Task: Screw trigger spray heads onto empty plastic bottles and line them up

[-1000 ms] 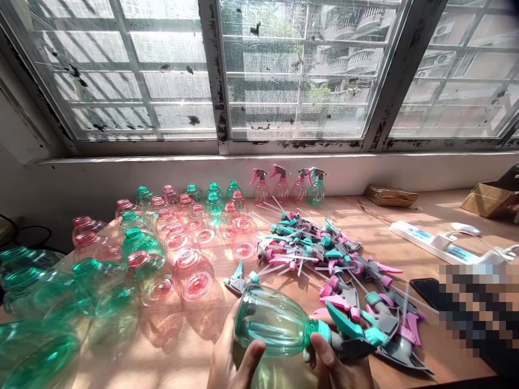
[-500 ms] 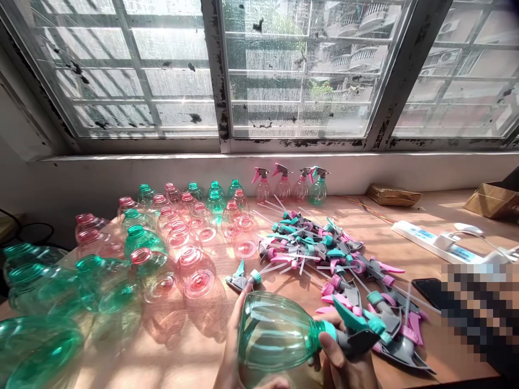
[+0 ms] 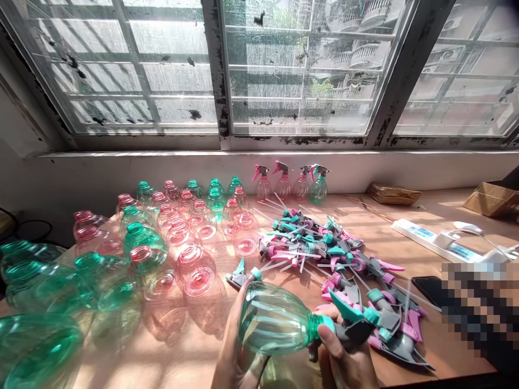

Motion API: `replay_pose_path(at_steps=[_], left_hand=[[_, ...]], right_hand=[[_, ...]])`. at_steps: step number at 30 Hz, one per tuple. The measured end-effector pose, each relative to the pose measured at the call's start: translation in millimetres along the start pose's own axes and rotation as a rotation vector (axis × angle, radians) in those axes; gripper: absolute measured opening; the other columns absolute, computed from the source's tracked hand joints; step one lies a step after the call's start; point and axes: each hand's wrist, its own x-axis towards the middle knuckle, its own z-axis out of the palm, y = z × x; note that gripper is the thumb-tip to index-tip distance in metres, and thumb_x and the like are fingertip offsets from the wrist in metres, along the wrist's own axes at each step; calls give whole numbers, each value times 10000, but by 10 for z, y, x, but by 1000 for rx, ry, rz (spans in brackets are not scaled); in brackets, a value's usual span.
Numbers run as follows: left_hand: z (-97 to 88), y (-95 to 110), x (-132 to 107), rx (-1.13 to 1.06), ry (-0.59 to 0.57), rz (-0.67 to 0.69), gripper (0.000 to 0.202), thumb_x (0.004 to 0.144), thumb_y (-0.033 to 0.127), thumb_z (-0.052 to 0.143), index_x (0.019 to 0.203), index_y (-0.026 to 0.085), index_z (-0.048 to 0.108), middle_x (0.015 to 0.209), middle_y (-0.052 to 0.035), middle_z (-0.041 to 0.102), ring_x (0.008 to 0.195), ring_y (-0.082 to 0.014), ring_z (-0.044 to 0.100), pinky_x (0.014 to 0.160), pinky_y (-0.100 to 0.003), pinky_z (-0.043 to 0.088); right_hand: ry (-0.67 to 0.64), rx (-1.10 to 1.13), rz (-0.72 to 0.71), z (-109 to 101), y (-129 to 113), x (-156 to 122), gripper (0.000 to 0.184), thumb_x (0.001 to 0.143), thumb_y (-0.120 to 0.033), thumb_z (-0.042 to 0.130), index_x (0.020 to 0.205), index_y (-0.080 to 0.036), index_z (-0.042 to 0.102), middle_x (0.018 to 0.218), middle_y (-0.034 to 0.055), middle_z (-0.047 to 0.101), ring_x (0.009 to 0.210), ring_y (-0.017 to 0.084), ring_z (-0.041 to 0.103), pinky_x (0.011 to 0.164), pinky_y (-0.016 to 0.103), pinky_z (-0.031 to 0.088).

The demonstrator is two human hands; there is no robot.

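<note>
A clear green spray bottle [image 3: 275,319] lies tilted on its side between my hands above the table's front. My left hand [image 3: 235,351] is wrapped round its base end. At the neck, my right hand [image 3: 344,351] grips the green collar of a grey and teal trigger sprayer [image 3: 351,319], thumb on the collar. The sprayer sits on the bottle's mouth; how tightly cannot be seen. Just beyond the bottle lies a loose grey and teal trigger sprayer [image 3: 243,275]. To the right is a pile of pink, teal and grey trigger sprayers [image 3: 312,243] with thin tubes.
Several open pink bottles [image 3: 197,270] and green bottles [image 3: 107,283] stand on the left. Several bottles with sprayers fitted [image 3: 283,183] stand by the wall. On the right are a white power strip [image 3: 433,240], a dark phone [image 3: 427,292] and a cardboard box [image 3: 492,197].
The bottle in my hands has risen slightly, along with its sprayer. My right thumb has shifted a little on the collar. The left hand still holds the base end.
</note>
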Motion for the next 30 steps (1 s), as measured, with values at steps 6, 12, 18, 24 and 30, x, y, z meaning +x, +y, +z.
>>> replay_pose_path(at_steps=[6, 12, 18, 24, 30], left_hand=[[-49, 18, 49, 31, -7, 60, 970, 710, 474, 963, 1565, 345, 523, 1602, -94, 586, 1550, -455, 395, 1271, -567, 358], [-2, 77, -53, -25, 1, 7, 859, 854, 467, 855, 1606, 376, 450, 1740, -37, 381, 1597, -427, 307, 1249, -518, 412], [-25, 91, -12, -63, -25, -43, 850, 807, 451, 905, 1560, 408, 512, 1670, -23, 507, 1593, -396, 333, 1310, -511, 284], [-50, 120, 49, -91, 88, -85, 865, 670, 459, 991, 1445, 321, 632, 1484, -85, 703, 1485, -424, 513, 1244, -491, 427], [-36, 83, 26, -105, 84, -101, 926, 659, 399, 1002, 1494, 333, 606, 1413, -78, 755, 1508, -415, 483, 1256, -484, 410]], right_hand=[[7, -17, -4, 51, -39, -17, 334, 714, -481, 939, 789, -228, 734, 522, -20, 705, 414, 187, 628, 444, 285, 543], [-3, 20, 52, 14, -12, 8, 362, 730, -454, 935, 839, -238, 666, 517, -60, 679, 410, 172, 639, 463, 258, 538], [-14, -65, 39, -9, -17, -10, 325, 744, -439, 920, 841, -229, 692, 515, -31, 717, 425, 184, 669, 488, 263, 579], [-88, -167, 81, -4, -68, -25, 313, 731, -443, 924, 818, -209, 736, 560, 43, 788, 475, 225, 718, 513, 289, 614], [-75, -29, 80, 37, -92, 2, 313, 736, -439, 929, 827, -227, 717, 534, -28, 729, 443, 168, 651, 477, 241, 556]])
